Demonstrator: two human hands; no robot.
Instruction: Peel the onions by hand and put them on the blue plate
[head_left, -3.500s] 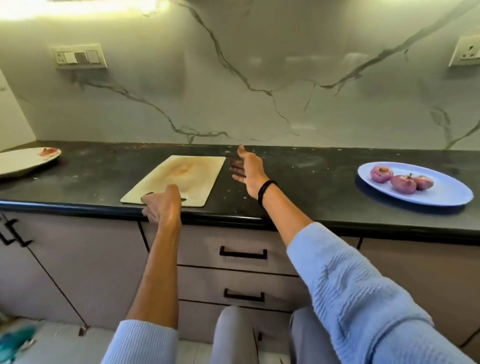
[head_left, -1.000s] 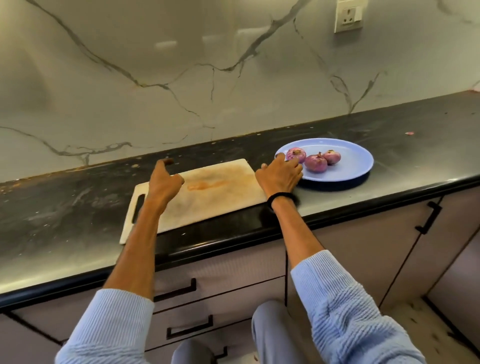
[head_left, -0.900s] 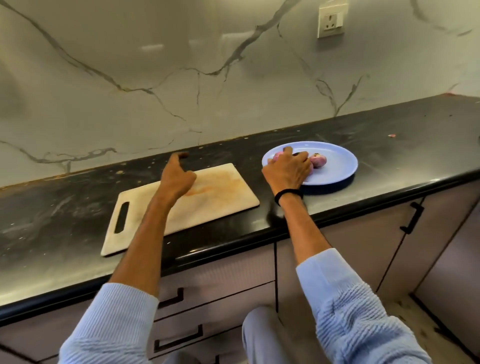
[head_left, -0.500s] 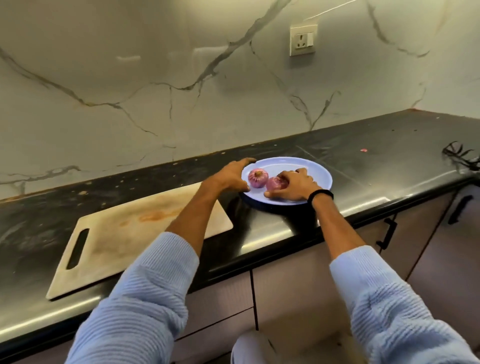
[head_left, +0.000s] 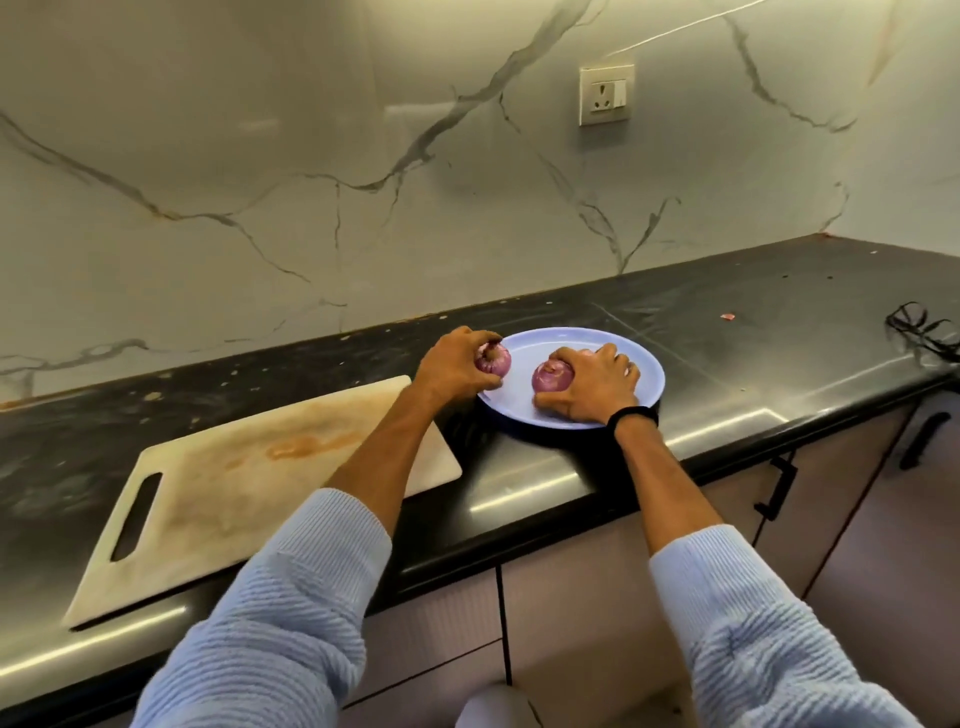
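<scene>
A blue plate (head_left: 631, 358) sits on the black counter, right of the cutting board. My left hand (head_left: 454, 366) grips one purple onion (head_left: 496, 361) at the plate's left rim. My right hand (head_left: 592, 387) is curled around a second purple onion (head_left: 550, 376) in the plate's middle. A third onion, seen on the plate earlier, is hidden, likely under my right hand. Both onions have their purple skin showing.
A pale, stained cutting board (head_left: 249, 478) with a handle slot lies on the counter (head_left: 779, 322) to the left. A black tangled cord (head_left: 919, 327) lies at the far right. A small pink scrap (head_left: 729, 315) lies behind the plate. Drawers and cabinet handles are below.
My view turned right from the cutting board to the plate. Both hands moved from the board to the plate, and each closed on an onion.
</scene>
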